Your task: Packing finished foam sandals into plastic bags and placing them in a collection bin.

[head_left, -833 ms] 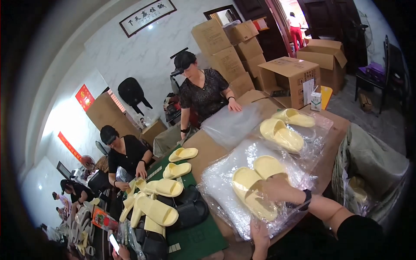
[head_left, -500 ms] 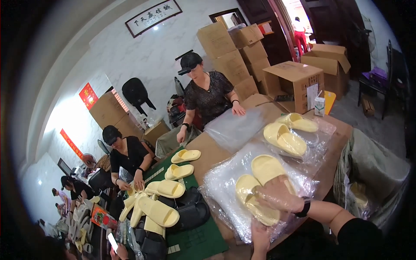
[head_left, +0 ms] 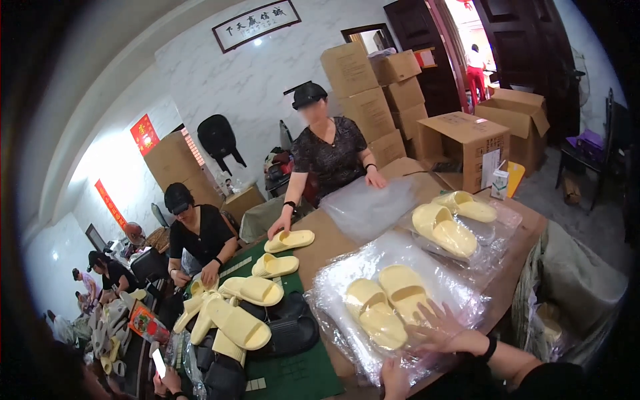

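Note:
A pair of pale yellow slippers [head_left: 375, 312] lies inside a clear plastic bag [head_left: 443, 290], on top of a stack of similar bags. My right hand [head_left: 443, 330] rests open on the plastic beside the right slipper's toe end, fingers spread. At the near edge of the stack, my left hand [head_left: 395, 380] pinches the bag's edge; its lower part is cut off by the picture's rim. Beyond lies another yellow pair [head_left: 443, 230] in clear plastic. Across the table, a co-worker's hand [head_left: 281, 225] touches a single yellow slipper [head_left: 289, 241].
Loose yellow slippers [head_left: 239, 323] and black ones [head_left: 293, 333] crowd the green mat [head_left: 297, 373] on the left. Flat clear bags [head_left: 367, 207] lie before the co-worker. A drink carton [head_left: 500, 183] and an open cardboard box [head_left: 467, 143] stand at the far right. A sack [head_left: 573, 287] sits beside the table.
My right hand has slid off the slippers toward the right, its fingers now spread. The bagged pair appears lower and further left. The co-worker's hand has reached the far yellow slipper.

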The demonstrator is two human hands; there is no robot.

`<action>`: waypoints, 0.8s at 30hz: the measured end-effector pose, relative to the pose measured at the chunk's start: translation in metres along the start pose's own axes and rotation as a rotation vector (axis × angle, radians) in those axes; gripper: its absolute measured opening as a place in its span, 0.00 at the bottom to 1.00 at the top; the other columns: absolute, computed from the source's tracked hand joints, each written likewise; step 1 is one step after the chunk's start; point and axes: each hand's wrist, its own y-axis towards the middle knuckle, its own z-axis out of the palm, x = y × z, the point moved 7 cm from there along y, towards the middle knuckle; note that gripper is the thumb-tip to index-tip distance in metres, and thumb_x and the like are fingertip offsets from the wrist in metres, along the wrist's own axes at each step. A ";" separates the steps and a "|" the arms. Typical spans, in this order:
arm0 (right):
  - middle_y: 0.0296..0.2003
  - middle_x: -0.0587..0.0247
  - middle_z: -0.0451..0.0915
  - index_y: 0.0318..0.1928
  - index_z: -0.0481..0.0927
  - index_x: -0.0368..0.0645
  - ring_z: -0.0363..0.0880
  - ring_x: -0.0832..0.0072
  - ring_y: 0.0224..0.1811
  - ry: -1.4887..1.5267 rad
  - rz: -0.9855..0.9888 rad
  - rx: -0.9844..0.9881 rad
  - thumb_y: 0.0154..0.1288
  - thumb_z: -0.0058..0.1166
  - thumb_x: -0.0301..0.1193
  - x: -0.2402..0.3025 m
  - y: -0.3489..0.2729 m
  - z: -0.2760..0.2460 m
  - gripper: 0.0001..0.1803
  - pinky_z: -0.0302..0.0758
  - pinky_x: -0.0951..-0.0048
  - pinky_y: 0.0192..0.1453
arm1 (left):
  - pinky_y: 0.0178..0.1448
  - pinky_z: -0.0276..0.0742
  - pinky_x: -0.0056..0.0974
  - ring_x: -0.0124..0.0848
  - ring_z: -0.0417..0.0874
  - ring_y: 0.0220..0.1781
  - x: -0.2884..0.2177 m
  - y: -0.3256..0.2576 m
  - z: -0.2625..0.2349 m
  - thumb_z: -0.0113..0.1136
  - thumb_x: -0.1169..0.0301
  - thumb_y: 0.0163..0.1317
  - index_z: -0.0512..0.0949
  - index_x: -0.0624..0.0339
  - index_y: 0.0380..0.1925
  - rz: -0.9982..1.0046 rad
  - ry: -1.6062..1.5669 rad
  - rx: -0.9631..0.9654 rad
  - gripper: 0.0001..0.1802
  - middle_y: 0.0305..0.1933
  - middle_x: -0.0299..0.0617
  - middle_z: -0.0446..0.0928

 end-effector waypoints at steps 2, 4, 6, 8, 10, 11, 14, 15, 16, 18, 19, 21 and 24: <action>0.70 0.34 0.45 0.67 0.64 0.66 0.38 0.37 0.73 0.093 0.064 -0.090 0.61 0.51 0.56 -0.003 -0.011 0.011 0.35 0.44 0.40 0.72 | 0.29 0.76 0.31 0.29 0.78 0.28 -0.012 -0.011 0.010 0.48 0.73 0.67 0.74 0.64 0.42 -0.101 -0.222 -0.117 0.09 0.32 0.40 0.76; 0.69 0.26 0.43 0.67 0.65 0.63 0.40 0.36 0.73 0.278 0.071 -0.320 0.61 0.56 0.50 -0.012 -0.025 0.023 0.34 0.48 0.45 0.72 | 0.30 0.77 0.32 0.30 0.78 0.29 0.003 -0.004 -0.001 0.49 0.73 0.67 0.74 0.64 0.42 0.058 -0.039 0.007 0.09 0.32 0.41 0.76; 0.68 0.25 0.45 0.65 0.67 0.61 0.43 0.36 0.72 0.410 0.012 -0.416 0.59 0.59 0.46 -0.009 -0.023 0.011 0.33 0.52 0.47 0.72 | 0.32 0.79 0.33 0.30 0.78 0.32 -0.014 -0.015 0.014 0.50 0.73 0.66 0.74 0.65 0.43 -0.109 -0.240 -0.042 0.09 0.34 0.41 0.76; 0.65 0.29 0.54 0.59 0.71 0.55 0.56 0.36 0.67 0.412 0.002 -0.467 0.55 0.62 0.38 -0.012 -0.023 0.022 0.29 0.62 0.51 0.68 | 0.32 0.80 0.33 0.30 0.79 0.33 -0.007 -0.009 0.006 0.50 0.73 0.67 0.74 0.65 0.43 -0.086 -0.198 -0.003 0.09 0.35 0.41 0.76; 0.62 0.32 0.58 0.57 0.72 0.52 0.61 0.38 0.63 0.385 0.040 -0.470 0.54 0.61 0.37 -0.014 -0.023 0.019 0.28 0.66 0.53 0.64 | 0.33 0.80 0.34 0.32 0.79 0.34 -0.004 -0.010 0.002 0.50 0.69 0.68 0.74 0.65 0.44 -0.088 -0.176 -0.013 0.11 0.36 0.41 0.75; 0.59 0.35 0.62 0.55 0.72 0.49 0.66 0.40 0.59 0.360 0.061 -0.470 0.54 0.60 0.35 -0.015 -0.022 0.017 0.26 0.70 0.55 0.60 | 0.33 0.80 0.34 0.32 0.79 0.34 -0.004 -0.010 0.007 0.50 0.69 0.68 0.74 0.65 0.44 -0.097 -0.175 -0.002 0.11 0.36 0.41 0.75; 0.49 0.41 0.71 0.50 0.74 0.44 0.72 0.48 0.49 0.573 0.344 -0.426 0.55 0.58 0.36 -0.032 -0.026 0.035 0.22 0.72 0.56 0.48 | 0.36 0.81 0.38 0.34 0.79 0.35 0.028 0.008 -0.008 0.49 0.66 0.70 0.73 0.62 0.46 -0.153 -0.349 0.154 0.12 0.37 0.42 0.75; 0.49 0.41 0.71 0.50 0.74 0.44 0.72 0.48 0.49 0.573 0.357 -0.425 0.55 0.58 0.36 -0.033 -0.027 0.039 0.22 0.72 0.56 0.48 | 0.36 0.81 0.38 0.34 0.79 0.35 0.026 0.005 -0.005 0.49 0.66 0.70 0.73 0.62 0.46 -0.164 -0.346 0.158 0.12 0.37 0.42 0.75; 0.44 0.44 0.73 0.47 0.75 0.43 0.73 0.51 0.46 0.564 0.409 -0.449 0.55 0.57 0.37 -0.038 -0.028 0.043 0.19 0.72 0.56 0.46 | 0.36 0.81 0.39 0.34 0.79 0.36 0.022 0.002 -0.008 0.50 0.65 0.70 0.73 0.61 0.46 -0.131 -0.312 0.059 0.12 0.37 0.42 0.75; 0.38 0.47 0.75 0.43 0.76 0.41 0.74 0.54 0.43 0.558 0.465 -0.470 0.56 0.56 0.38 -0.036 -0.028 0.042 0.18 0.71 0.57 0.43 | 0.40 0.81 0.39 0.33 0.78 0.38 0.006 -0.005 -0.002 0.52 0.64 0.69 0.72 0.59 0.46 -0.136 -0.298 -0.030 0.12 0.37 0.41 0.76; 0.38 0.48 0.75 0.45 0.76 0.40 0.74 0.55 0.42 0.497 0.421 -0.293 0.57 0.57 0.39 -0.024 -0.022 0.045 0.19 0.72 0.59 0.44 | 0.40 0.81 0.39 0.33 0.78 0.38 0.005 -0.008 -0.001 0.52 0.64 0.69 0.72 0.59 0.46 -0.141 -0.294 -0.031 0.12 0.37 0.41 0.76; 0.39 0.49 0.74 0.46 0.76 0.39 0.74 0.56 0.42 0.436 0.384 -0.121 0.58 0.57 0.40 -0.013 -0.021 0.063 0.20 0.72 0.61 0.45 | 0.40 0.78 0.36 0.31 0.78 0.37 0.004 -0.012 0.001 0.51 0.66 0.69 0.72 0.59 0.45 -0.140 -0.351 -0.063 0.10 0.37 0.40 0.75; 0.40 0.53 0.75 0.49 0.75 0.40 0.74 0.58 0.44 0.537 0.031 -0.157 0.68 0.47 0.38 0.021 -0.016 0.088 0.16 0.72 0.63 0.48 | 0.38 0.75 0.32 0.29 0.77 0.38 -0.005 -0.012 0.007 0.50 0.65 0.70 0.72 0.59 0.45 -0.114 -0.182 -0.103 0.11 0.37 0.38 0.75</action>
